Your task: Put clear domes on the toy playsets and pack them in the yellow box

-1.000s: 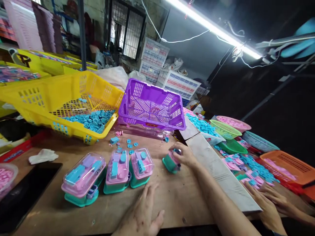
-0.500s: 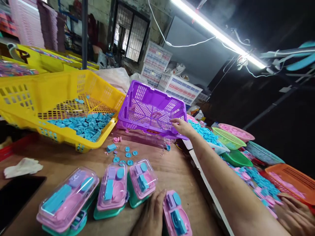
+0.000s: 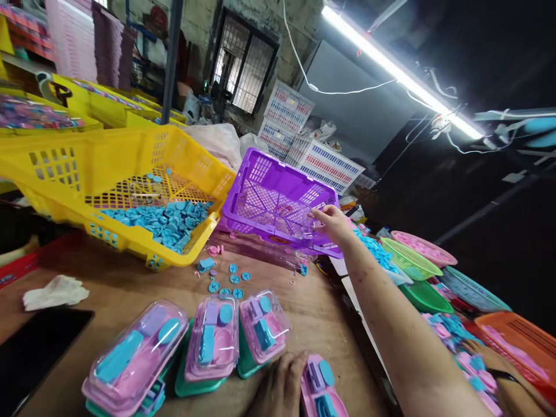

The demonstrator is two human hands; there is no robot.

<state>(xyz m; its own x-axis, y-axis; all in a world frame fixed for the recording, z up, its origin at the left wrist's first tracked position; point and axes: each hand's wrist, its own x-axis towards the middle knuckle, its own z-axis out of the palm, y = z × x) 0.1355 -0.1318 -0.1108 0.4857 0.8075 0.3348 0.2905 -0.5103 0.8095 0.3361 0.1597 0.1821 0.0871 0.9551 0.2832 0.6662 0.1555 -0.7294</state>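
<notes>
My right hand [image 3: 332, 225] reaches into the purple basket [image 3: 243, 219], thumb and fingers pinched on the edge of a clear plastic lid [image 3: 299, 223]. Close to me, my left hand [image 3: 282, 385] lies against the left side of an uncovered pink toy case [image 3: 332, 399], its fingers together at the case's edge; the thumb is hidden. That case holds small purple and blue pieces. Left of it stand three similar cases with clear lids: a small one [image 3: 264, 327], a middle one [image 3: 212, 341] and a larger one [image 3: 136, 359], all on green bases.
A yellow basket [image 3: 204, 246] holds blue parts [image 3: 169, 223]. Blue discs [image 3: 234, 279] lie loose on the table. A phone [image 3: 43, 353] and white cloth [image 3: 56, 292] lie left. Colourful baskets [image 3: 410, 258] line the right, where another person's hand [image 3: 482, 353] touches parts.
The view has shifted, moving most things rightward in the picture. My right hand is still at the purple basket, its fingers slightly more raised. The other person's hand has moved farther into the parts.
</notes>
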